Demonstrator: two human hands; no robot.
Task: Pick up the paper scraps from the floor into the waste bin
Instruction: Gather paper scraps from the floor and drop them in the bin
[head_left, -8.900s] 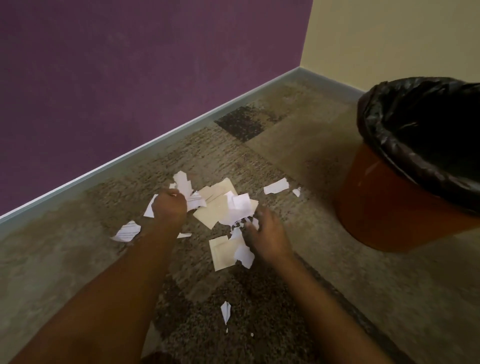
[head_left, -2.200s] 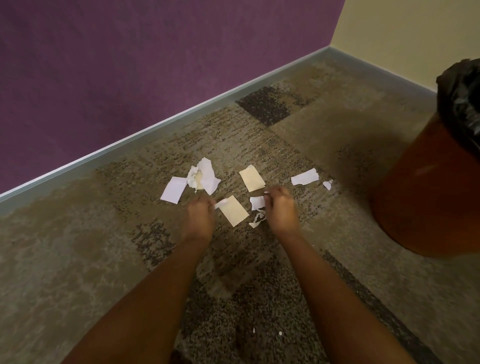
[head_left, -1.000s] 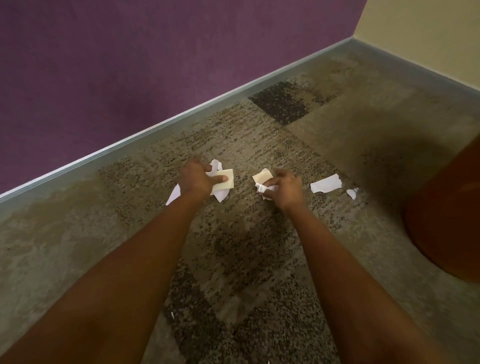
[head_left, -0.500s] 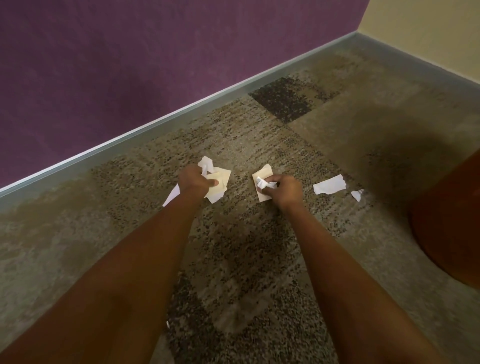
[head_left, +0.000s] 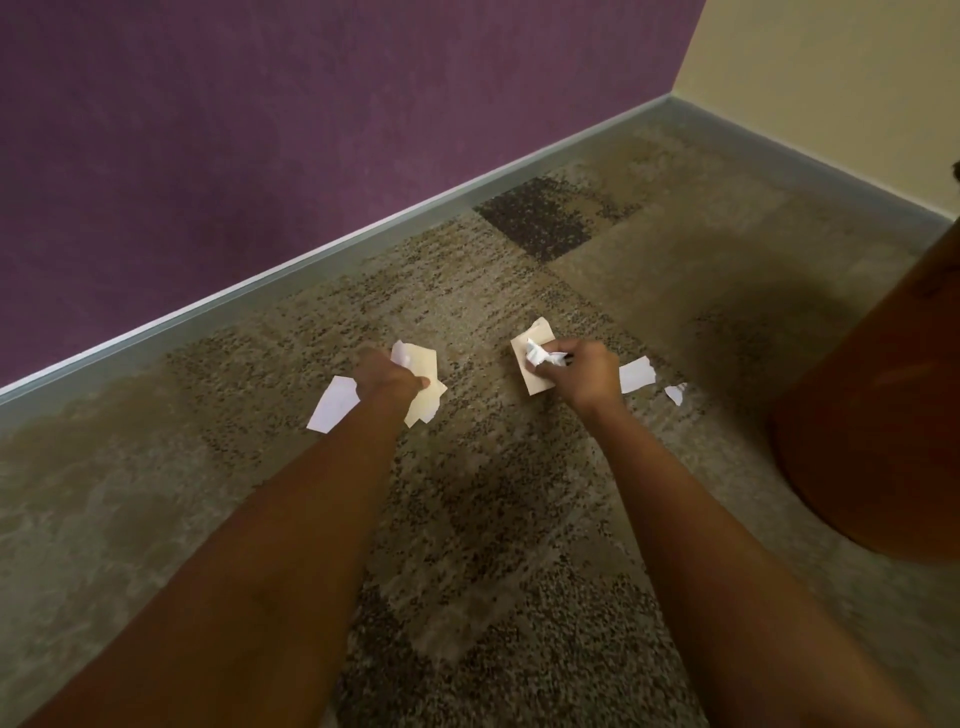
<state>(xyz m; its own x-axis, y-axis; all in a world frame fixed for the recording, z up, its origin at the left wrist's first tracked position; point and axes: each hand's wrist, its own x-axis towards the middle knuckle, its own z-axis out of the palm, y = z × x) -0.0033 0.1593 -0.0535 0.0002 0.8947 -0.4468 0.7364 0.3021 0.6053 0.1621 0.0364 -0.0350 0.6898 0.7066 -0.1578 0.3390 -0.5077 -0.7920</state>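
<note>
Scraps (head_left: 535, 385) were clenched in both grips, presumably for one trip to the waste bin (head_left: 872, 415): cream paper (head_left: 426, 402) in the left grip (head_left: 389, 376), crumpled white paper (head_left: 537, 356) in the right grip (head_left: 582, 371). White pieces (head_left: 335, 402) lay on the floor (head_left: 493, 519) outside each.

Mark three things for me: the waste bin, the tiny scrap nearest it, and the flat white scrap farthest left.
waste bin (head_left: 883, 415): head view, on its orange side wall.
tiny scrap (head_left: 675, 394): head view, on its middle.
flat white scrap (head_left: 335, 402): head view, on its middle.
</note>
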